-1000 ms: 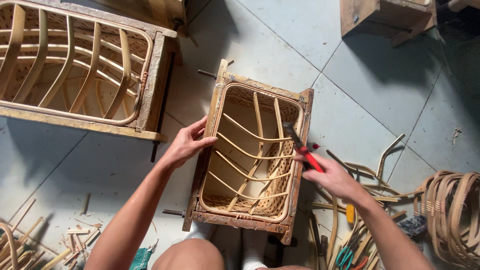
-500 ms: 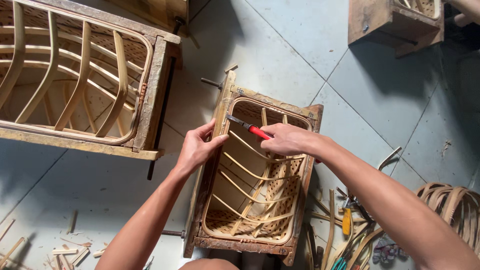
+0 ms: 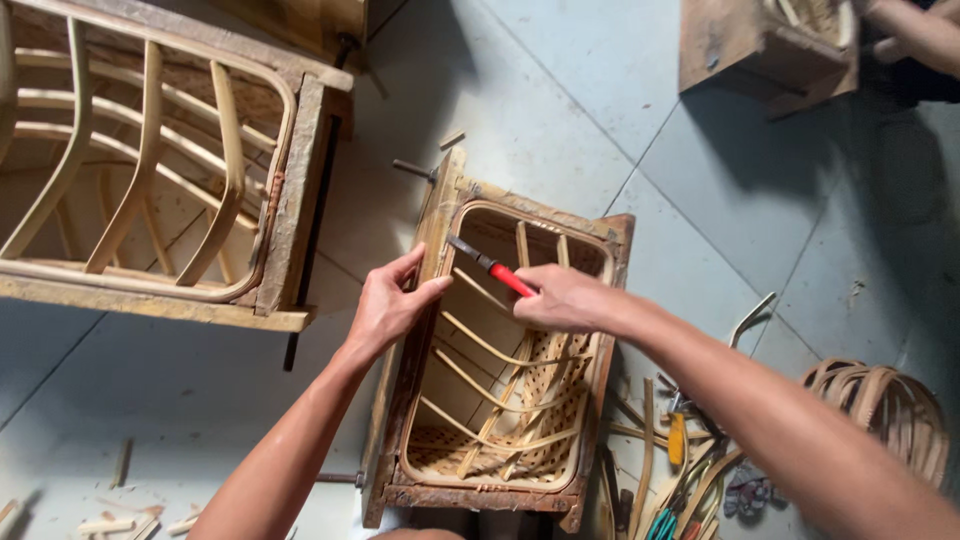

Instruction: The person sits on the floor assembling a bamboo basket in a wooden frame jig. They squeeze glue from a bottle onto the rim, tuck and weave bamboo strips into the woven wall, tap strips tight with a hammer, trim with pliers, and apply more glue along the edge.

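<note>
On a grey tiled floor (image 3: 560, 110), a half-woven rattan basket inside a rectangular wooden mould frame (image 3: 598, 300) sits. The left hand (image 3: 385, 310) presses spread fingers on the frame's left edge. The right hand (image 3: 560, 298) grips a red-handled tool (image 3: 492, 268) over the basket's upper opening.

Right hand (image 3: 562, 298) covers the rear end of the red-handled tool (image 3: 490, 266); grip hidden under the fingers. Wooden mould (image 3: 440, 215): near end cut by bottom edge. Left of left hand (image 3: 388, 305), larger rattan frame (image 3: 150, 180) runs off the left edge. Far right, another person's arm (image 3: 915, 32) cropped at the top corner. Rattan coil (image 3: 880, 405) partly behind the right forearm.
</note>
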{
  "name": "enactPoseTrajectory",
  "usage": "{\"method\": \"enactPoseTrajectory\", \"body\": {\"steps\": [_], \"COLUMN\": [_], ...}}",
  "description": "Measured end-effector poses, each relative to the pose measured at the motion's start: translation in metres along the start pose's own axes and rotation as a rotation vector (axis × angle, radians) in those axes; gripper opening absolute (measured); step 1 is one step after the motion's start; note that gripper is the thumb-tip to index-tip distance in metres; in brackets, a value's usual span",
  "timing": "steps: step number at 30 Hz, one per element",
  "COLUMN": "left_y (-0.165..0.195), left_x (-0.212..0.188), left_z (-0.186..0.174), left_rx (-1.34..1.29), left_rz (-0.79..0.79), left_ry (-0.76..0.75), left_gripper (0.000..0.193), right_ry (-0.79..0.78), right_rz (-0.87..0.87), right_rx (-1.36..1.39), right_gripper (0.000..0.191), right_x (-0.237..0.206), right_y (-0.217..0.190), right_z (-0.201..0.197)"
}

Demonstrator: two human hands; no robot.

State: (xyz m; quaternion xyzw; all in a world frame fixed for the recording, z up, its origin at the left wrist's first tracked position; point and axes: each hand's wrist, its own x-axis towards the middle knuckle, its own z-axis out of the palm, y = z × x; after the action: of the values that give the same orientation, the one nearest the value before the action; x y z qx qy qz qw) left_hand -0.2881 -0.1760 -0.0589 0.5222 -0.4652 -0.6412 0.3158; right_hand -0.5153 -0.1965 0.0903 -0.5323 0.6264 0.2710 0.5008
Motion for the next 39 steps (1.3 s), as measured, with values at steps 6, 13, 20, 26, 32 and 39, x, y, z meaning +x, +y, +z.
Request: {"method": "enactPoseTrajectory", "body": {"steps": [6,13,20,26,32,39], "left_y": [0.018,0.014,0.015,0.021,0.022,0.013], "left_x": [0.036,0.079,0.076,0.072,0.072,0.077], "left_z": [0.023,0.056,0.054,0.052,0.051,0.052], "left_rx": [0.427,0.646,0.574,0.558,0.566,0.534], "left_rz": [0.168,0.346,0.439,0.393,0.403,0.383], "left_ry": [0.085,0.231,0.271,0.240,0.234,0.210], "left_gripper": [0.100,0.094,0.087,0.087,0.087,0.089], "right_ry": [0.013,-0.084,0.005,-0.027,0.044,0.033], "right_rz": [-0.154,-0.061,-0.010,0.015,-0.036,-0.014], "right_rx": [0.717,0.968,0.878,0.852,0.777,0.740], "right_gripper": [0.050,0.046,0.043,0.044,0.024,0.020], "right_x": [-0.011,0.012,0.004,0.018,0.020,0.023], "right_y": [0.044,0.014,-0.005,-0.002,-0.003,-0.002], "right_z": [0.012,0.016,0.011,0.004,0.006,0.002]}}
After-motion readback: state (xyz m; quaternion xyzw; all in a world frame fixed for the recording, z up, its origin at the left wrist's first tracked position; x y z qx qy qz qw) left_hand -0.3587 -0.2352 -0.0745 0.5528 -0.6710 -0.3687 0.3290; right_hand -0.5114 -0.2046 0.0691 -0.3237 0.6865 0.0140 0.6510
